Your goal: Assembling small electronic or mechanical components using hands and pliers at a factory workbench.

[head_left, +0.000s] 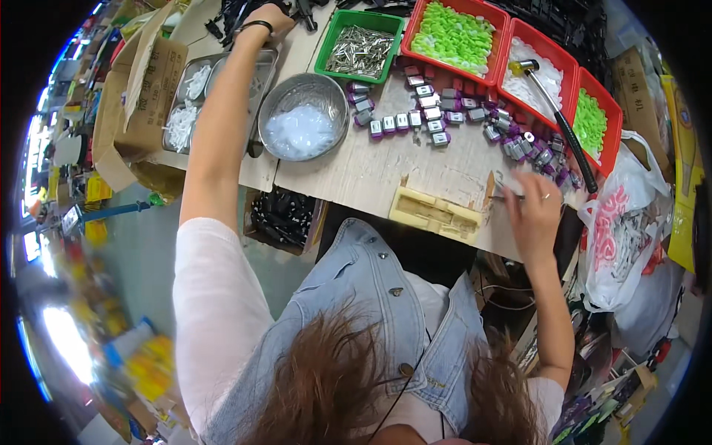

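Observation:
My left hand (271, 21) is stretched out to the far edge of the table, among black plastic parts (300, 13). Its fingers are mostly hidden from here. Near the front edge, my right hand (535, 211) is slightly blurred, its fingers bent together around something small I cannot make out. Beside those fingertips lies a thin brown pointed piece (489, 189). A pale yellow block with recesses (434, 213) lies at the table's front edge, left of my right hand. Beyond it, several small silver-and-purple parts (404, 122) are spread in rows and a pile.
A metal bowl (271, 100) holds clear whitish pieces. A green bin (326, 55) holds metal pins; red bins (504, 44) hold green and white pieces. A hammer (567, 133) leans over one. Left are a metal tray (256, 81) and cardboard box (152, 93); right, a plastic bag (593, 278).

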Available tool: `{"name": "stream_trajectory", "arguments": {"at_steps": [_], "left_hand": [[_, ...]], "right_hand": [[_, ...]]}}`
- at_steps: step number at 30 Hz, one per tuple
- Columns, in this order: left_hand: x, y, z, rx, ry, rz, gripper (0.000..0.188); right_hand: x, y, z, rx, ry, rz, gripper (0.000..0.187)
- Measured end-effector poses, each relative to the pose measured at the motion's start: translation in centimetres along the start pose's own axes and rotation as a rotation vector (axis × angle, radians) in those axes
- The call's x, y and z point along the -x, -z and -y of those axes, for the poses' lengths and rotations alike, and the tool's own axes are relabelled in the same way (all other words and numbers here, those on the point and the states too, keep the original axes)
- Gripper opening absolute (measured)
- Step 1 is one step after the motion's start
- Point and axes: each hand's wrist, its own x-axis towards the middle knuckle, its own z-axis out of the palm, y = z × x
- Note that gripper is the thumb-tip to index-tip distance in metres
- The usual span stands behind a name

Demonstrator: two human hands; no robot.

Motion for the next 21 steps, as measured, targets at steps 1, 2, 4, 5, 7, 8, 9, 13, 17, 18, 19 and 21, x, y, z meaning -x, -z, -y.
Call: {"name": "stream_trajectory", "arguments": {"at_steps": [1, 2, 4, 5, 7, 8, 9, 13, 17, 18, 19, 21], "left_hand": [[-1.0, -1.0, 2.1, -0.016, -0.241, -0.027, 0.035], [0.4, 0.4, 2.4, -0.013, -0.060, 0.018, 0.032], [0.1, 0.0, 4.6, 0.094, -0.022, -0.134, 0.020], [2.1, 1.6, 3.9, 0.196, 0.012, -0.168, 0.016], [5.3, 2.5, 5.1, 0.198, -0.143, -0.527, 0.011], [7.3, 3.5, 4.5, 0.270, -0.139, -0.597, 0.010], [9.8, 4.3, 3.0, 0.346, -0.141, -0.662, 0.010], [22.1, 4.3, -6.6, 0.977, -0.527, -0.262, 0.025], [34.0, -1.0, -14.0, 0.942, -0.843, -0.188, 0.024], [34.9, -2.3, -14.7, 0.932, -0.837, -0.205, 0.025], [35.6, -3.0, -15.1, 0.914, -0.829, -0.221, 0.025], [36.2, -3.9, -16.0, 0.874, -0.816, -0.254, 0.028]], "right_hand": [[-1.2, -0.4, -0.1, -0.030, -0.035, -0.003, 0.035], [-2.8, -0.7, -0.2, -0.061, -0.068, -0.013, 0.034], [-4.3, -1.5, -0.2, -0.032, -0.117, 0.018, 0.030], [-4.4, -2.0, -0.4, 0.022, -0.130, 0.056, 0.028], [-4.8, -2.5, -0.1, 0.059, -0.145, 0.118, 0.024], [-5.2, -2.2, 0.1, 0.063, -0.160, 0.144, 0.023], [-5.1, -1.8, 0.1, 0.071, -0.180, 0.174, 0.021], [-4.7, -0.6, -0.3, -0.127, -0.291, 0.179, 0.026], [-3.6, -1.3, 0.1, -0.078, -0.201, 0.131, 0.024], [-3.2, -1.4, -0.5, -0.062, -0.092, 0.063, 0.023], [-3.0, -1.1, -0.5, -0.095, -0.154, 0.112, 0.023], [-2.8, -0.4, -0.5, -0.159, -0.276, 0.210, 0.023]]}}
